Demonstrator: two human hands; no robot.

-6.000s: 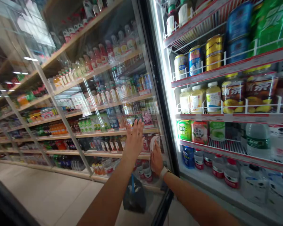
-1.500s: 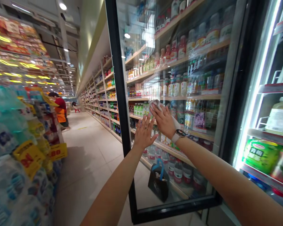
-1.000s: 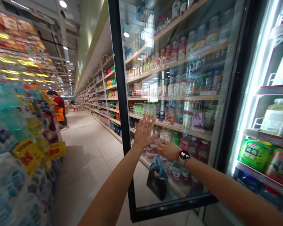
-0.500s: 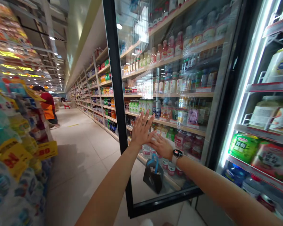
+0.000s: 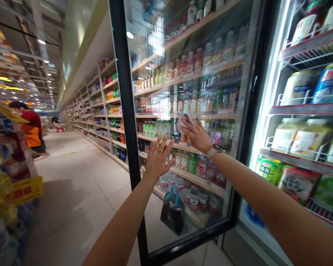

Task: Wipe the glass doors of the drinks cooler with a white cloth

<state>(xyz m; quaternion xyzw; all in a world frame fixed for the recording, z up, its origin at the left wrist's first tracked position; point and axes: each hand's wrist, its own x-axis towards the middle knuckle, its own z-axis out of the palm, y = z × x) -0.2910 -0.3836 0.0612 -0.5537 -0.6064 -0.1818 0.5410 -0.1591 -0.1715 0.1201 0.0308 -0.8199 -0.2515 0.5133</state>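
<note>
My left hand [image 5: 158, 159] lies flat against the glass door [image 5: 161, 242], fingers spread, with nothing in it. Higher up and to the right, my right hand [image 5: 198, 136] presses a crumpled whitish cloth [image 5: 181, 125] to the same pane. Its fingers curve over the cloth, and a watch [image 5: 218, 148] is on that wrist. The door has a black frame [image 5: 124, 81] and stands swung open from a lit fridge. Bottles on shelves show through or in the glass.
Right of the door, fridge shelves [image 5: 302, 109] carry bottles and packs. A dark bag [image 5: 172, 218] with blue handles shows in the pane. On the left are stacked goods with a yellow sign [image 5: 27, 190]. A person in red [image 5: 32, 125] crouches in the aisle.
My right hand has moved up and right across the glass, away from the left, and the cloth now shows clearly. The left hand has shifted slightly down-left in view. The view has turned right.
</note>
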